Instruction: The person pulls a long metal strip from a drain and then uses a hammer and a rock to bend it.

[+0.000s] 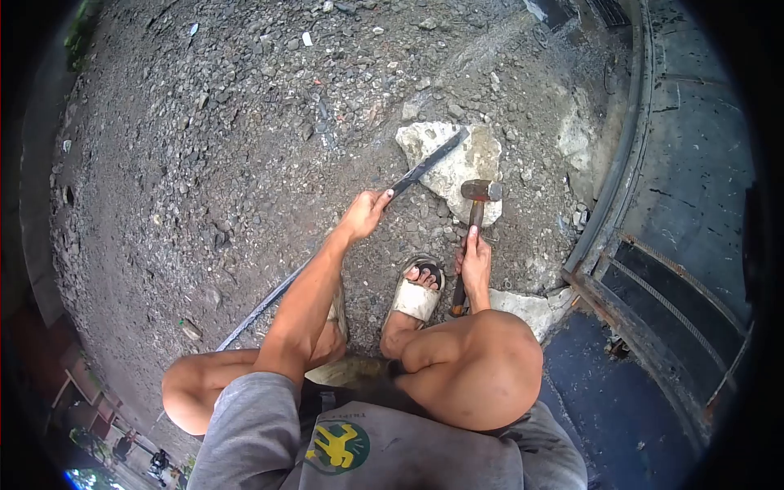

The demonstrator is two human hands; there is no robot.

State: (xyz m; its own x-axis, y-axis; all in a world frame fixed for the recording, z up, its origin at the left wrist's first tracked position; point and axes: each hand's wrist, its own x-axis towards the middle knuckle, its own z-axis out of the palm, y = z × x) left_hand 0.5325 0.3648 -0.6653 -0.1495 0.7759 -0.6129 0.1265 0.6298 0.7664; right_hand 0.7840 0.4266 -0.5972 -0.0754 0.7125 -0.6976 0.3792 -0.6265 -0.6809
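My left hand is closed around a long, narrow metal bar. The bar's dark far end rests over a pale, rough stone slab; its lighter other end slants back past my left forearm toward my knee. My right hand grips a hammer partway along its handle. The hammer's blocky head is up, over the lower right part of the slab and apart from the bar. The handle's butt shows below my hand, near my sandal.
Gravelly ground spreads around the slab. My sandalled foot is just below it. Another pale slab lies right of my knee. Farther right stand a metal-edged structure and rusty rebar rods.
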